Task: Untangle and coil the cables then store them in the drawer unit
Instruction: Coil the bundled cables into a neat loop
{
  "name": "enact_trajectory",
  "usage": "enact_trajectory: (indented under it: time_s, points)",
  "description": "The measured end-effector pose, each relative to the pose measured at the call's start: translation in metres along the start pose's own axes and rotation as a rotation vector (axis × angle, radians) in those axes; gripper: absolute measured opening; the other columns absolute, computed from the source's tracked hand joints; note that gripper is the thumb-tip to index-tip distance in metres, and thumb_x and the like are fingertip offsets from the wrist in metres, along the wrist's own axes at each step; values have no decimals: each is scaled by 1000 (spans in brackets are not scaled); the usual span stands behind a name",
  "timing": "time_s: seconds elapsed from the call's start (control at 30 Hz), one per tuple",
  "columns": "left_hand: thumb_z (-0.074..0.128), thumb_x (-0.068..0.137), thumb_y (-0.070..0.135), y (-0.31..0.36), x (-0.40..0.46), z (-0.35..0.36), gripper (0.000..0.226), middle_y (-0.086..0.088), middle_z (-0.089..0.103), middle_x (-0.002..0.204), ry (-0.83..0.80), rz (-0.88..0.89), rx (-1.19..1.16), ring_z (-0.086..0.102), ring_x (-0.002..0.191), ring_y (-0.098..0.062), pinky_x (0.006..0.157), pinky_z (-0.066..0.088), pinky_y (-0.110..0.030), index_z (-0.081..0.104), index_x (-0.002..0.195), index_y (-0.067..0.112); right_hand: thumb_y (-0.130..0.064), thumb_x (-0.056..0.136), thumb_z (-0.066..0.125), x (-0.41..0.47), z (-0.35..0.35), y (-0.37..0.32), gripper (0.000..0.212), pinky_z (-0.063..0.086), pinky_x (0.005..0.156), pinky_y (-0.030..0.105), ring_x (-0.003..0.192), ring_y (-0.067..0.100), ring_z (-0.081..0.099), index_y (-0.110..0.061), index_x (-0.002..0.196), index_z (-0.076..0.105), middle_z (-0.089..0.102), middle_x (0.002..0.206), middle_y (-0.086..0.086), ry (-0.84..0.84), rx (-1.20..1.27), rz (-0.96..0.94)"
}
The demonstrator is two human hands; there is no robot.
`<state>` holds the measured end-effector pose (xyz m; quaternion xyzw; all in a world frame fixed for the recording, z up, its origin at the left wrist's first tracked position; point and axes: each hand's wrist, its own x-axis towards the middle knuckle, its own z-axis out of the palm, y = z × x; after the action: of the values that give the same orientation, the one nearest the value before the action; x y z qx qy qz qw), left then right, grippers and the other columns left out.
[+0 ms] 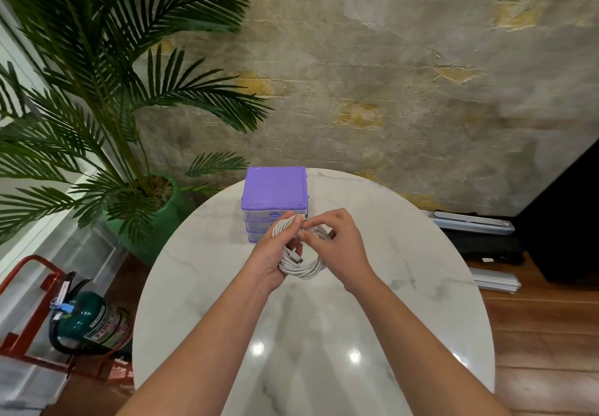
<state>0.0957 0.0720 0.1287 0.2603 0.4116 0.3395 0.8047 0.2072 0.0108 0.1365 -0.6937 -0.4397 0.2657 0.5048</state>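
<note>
A white cable (304, 268) is wound into a round coil of several loops, held above the round marble table (405, 286). My left hand (274, 258) grips the coil's left side, fingers curled through the loops. My right hand (337, 243) pinches the cable at the top of the coil, where its thumb and fingertips meet my left fingertips. One plug end pokes out inside the coil. Behind the hands stands the purple drawer unit (275, 190) with clear drawers, all closed; its lower front is partly hidden by my hands.
A palm plant in a green pot (152, 217) stands left of the table. A green fire extinguisher (94, 321) in a red stand lies on the floor at lower left. Black cases and metal rails (479, 230) sit against the wall at right.
</note>
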Motion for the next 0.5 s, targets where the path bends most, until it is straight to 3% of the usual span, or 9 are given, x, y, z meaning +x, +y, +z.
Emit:
enact_trajectory:
  time_s: [0.13,0.3,0.5]
  points:
    - [67,89,33,2,3,1,30,-2,64,90,8,-8,-12,60,77,-11,64,50,-21,62,115,19,-26,81,77,-1,3,1,10,42,77,9,94,-4,56,-26,91,75,51,102,-9,10,-61,-78]
    - [65,90,34,5,1,4,26,-7,64,99,28,-69,-22,59,85,-15,64,50,-22,68,103,11,-16,82,76,1,3,-3,10,38,79,2,99,-9,53,-23,88,76,48,107,-6,-4,13,-57]
    - [62,93,34,5,0,4,29,1,64,78,-10,-34,48,59,59,-8,50,49,-20,64,115,15,-12,82,75,5,1,-5,11,36,78,-1,98,-10,52,-20,90,74,51,108,0,1,9,-56]
